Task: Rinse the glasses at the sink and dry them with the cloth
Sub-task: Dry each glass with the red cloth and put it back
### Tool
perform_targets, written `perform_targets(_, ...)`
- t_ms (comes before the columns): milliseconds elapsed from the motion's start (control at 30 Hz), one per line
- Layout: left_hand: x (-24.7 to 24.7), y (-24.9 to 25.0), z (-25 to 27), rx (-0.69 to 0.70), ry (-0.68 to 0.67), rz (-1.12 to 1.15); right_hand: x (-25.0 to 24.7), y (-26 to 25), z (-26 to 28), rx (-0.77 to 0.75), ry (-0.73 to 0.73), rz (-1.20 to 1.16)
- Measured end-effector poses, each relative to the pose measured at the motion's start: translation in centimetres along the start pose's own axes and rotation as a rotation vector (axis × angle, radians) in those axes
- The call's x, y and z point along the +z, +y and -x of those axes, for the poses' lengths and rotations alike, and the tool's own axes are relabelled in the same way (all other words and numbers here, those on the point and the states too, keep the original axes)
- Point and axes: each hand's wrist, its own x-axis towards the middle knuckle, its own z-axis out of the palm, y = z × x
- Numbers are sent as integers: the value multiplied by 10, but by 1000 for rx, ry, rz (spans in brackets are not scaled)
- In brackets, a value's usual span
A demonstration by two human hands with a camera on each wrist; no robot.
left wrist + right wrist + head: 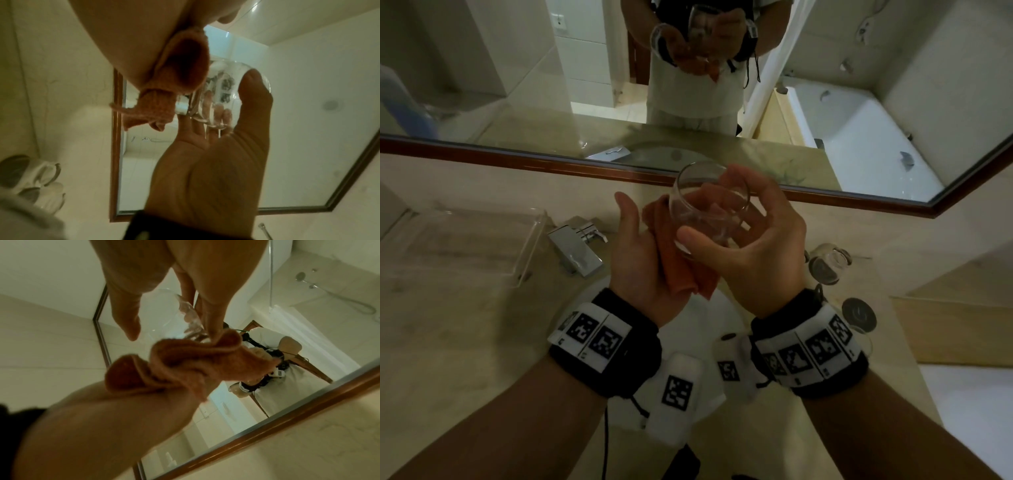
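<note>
Orange knitted cloth [678, 274] against clear round drinking glass [709, 209]: drying underway.
R hand [753, 253] fingers curl round glass, L hand [637, 263] grips cloth; more clear glasses [828, 265] nearby, prob. pending.

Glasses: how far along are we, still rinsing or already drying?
Done: rinsing of this glass, probably; no water shows at the faucet. In hand: drying; the right hand grips the glass, the left hand holds the cloth against it. Left: at least two other glasses on the counter to the right; rinsed or dry, I cannot tell.
</note>
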Motion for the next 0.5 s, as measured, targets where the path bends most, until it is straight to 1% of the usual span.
perform_targets(33, 3, 0, -1, -13, -26, 34, 1, 0, 0, -7, 22, 10)
perform_targets(100, 3, -3, -2, -42, -26, 41, 2, -1, -1, -27, 46, 35)
perform_targets(267, -5, -2, -3, -10, 23, 65, -1, -2, 6, -48, 33, 95)
perform_targets(400, -8, -6, -3, 22, 89, 41, 6, -1, 16, -43, -43, -13)
perform_targets(500, -7, -6, -3, 9, 77, 36, 9, 0, 14, -50, -41, -47)
